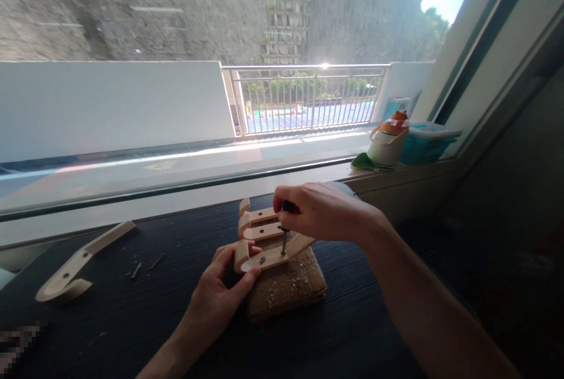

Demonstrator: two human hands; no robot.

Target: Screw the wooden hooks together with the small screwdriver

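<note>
My left hand (218,285) grips the curled end of the nearest wooden hook (271,260), thumb on its near side. This hook lies on a worn brown block (293,294), which looks layered. In my closed right hand (328,208) is a screwdriver (284,242), held upright by its dark handle. Its metal shaft reaches down to one of the hook's two holes; a screw head (262,260) shows in the other. Behind it, two more wooden hooks (264,231) sit side by side, partly covered by my right hand.
A separate wooden hook (73,267) lies at the left on the dark table (176,320). Small loose screws (136,271) are between it and my left hand. On the window sill stand a plush-topped white container (388,143) and a teal box (427,144).
</note>
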